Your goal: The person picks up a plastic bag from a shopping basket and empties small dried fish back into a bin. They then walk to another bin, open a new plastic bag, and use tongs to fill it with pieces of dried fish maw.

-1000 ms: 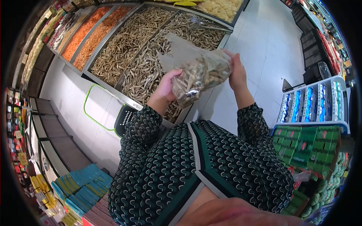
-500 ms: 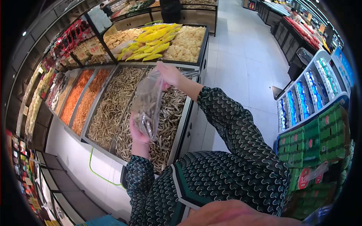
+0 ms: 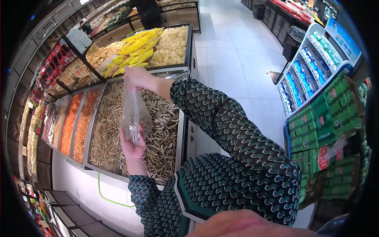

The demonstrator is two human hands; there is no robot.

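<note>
A clear plastic bag (image 3: 135,112) hangs upright over the bins of small dried fish (image 3: 162,134). Its gathered top is pinched in my right hand (image 3: 138,77). My left hand (image 3: 133,149) is at the bag's lower end, palm up, with the fingers round its bottom. The bag looks puffed out; what is inside it, if anything, is hard to make out. To the left lie more dried fish (image 3: 106,126) in a neighbouring bin, and beyond them orange dried goods (image 3: 85,122).
Behind the bins are yellow packets (image 3: 138,49) and pale dried pieces (image 3: 171,45). A wire rack (image 3: 77,71) stands at the left. A white shelf with blue packs (image 3: 304,75) and green cartons (image 3: 331,106) are at the right. A person in dark clothes (image 3: 146,14) stands far back.
The view has turned, so the stall appears further left and lower. My right hand has come above the bag, which now hangs more upright and looks fuller.
</note>
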